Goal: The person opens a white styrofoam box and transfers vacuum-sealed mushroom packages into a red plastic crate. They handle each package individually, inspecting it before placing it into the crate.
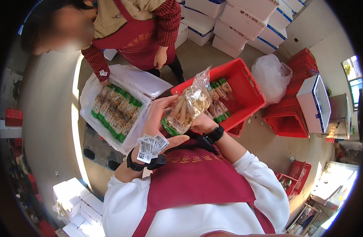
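A clear plastic bag of pale long-stemmed mushrooms [188, 108], with a green end and a printed label, is between my two hands. My right hand [203, 123] grips it from below on the right, its fingers partly hidden behind the bag. My left hand [156, 118] lies along the bag's left side, fingers around the edge and thumb stretched out below. Several white printed stickers [150, 148] cling to my left wrist and thumb base. Beyond my hands, a red plastic crate [243, 86] holds several similar bags [218, 111]. A lined white foam box [91, 118] on the left contains rows of mushroom packs [116, 112].
A co-worker [134, 38] in a maroon apron reaches into the foam box. White foam boxes [240, 23] are stacked behind. A clear plastic sack [270, 77] and nested red crates [291, 115] stand right; more white boxes [80, 207] are at lower left.
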Tool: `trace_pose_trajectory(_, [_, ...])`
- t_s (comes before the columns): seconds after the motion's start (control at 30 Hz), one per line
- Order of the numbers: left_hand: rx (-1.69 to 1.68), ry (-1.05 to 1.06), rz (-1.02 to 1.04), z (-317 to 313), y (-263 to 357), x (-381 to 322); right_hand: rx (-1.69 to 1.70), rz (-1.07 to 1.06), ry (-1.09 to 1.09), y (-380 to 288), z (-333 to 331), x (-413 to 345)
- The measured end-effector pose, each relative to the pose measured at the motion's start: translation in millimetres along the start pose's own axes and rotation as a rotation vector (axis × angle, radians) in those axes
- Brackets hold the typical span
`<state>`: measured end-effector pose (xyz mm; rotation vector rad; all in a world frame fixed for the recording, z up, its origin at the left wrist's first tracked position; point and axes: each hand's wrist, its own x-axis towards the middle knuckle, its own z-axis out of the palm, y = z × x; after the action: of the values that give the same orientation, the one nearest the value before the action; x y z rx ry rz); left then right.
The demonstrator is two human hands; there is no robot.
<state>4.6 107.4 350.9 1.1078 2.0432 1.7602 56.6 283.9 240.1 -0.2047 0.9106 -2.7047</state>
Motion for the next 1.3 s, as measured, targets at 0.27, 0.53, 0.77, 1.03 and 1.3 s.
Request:
trace_pose_trajectory(0.27, [-0.064,0.02,0.012,7.7,0.8,0.6,-0.029,-0.061,0.0,-10.0,2.6,-11.8])
trace_pose_trajectory(0.53, [-0.378,0.146,-0.143,-0.4,-8.1,-16.1,-0.439,-0.075,0.328,-38.4,20.5,-26.7])
trace_pose_trajectory(0.77, [-0.543,0.15,-0.136,-11.2,-22.3,-20.8,-1.042,-0.324,0.384,-50.8,30.1,-26.4])
trace_pose_trajectory(1.03, [-0.482,0.096,-0.035,-19.6,-14.1,-12.6,-1.157,-0.423,0.341,-56.6,35.0,-19.8])
trace_pose_trajectory(1.3, [-0.227,-0.006,0.08,-18.9,5.7,-4.5,-0.565,-0.13,0.224,-46.4,21.4,-14.2])
